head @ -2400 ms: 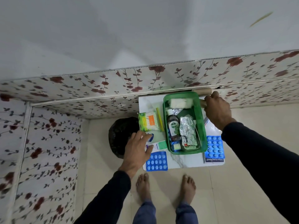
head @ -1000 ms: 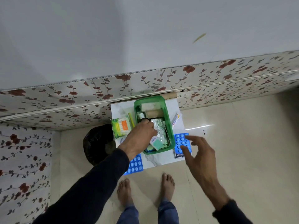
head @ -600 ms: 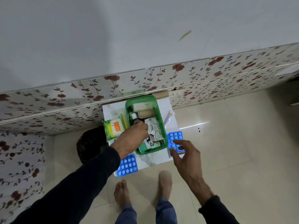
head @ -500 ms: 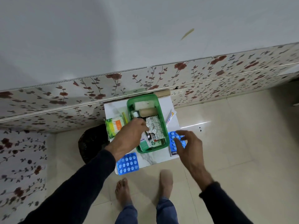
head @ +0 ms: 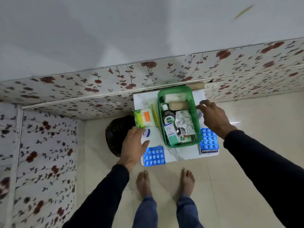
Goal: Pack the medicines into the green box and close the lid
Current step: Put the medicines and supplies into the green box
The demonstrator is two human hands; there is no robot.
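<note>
White marble worktop [head: 181,155]: left hand [head: 134,143], fingers loosely spread and empty, hovers over the small tube [head: 146,132] left of the green box [head: 198,122], right hand [head: 215,118] open beside its right rim.

Light: soft, even, dim indoor light is filling the room.
Glare: streak is shining on floor [head: 235,123] beside right hand [head: 215,119].
Edges: wide-angle bending, slight blur.

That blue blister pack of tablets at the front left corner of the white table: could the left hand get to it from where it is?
Probably yes. The left hand hovers open just beside the blue blister pack, which lies flat and uncovered, with nothing between them.
</note>
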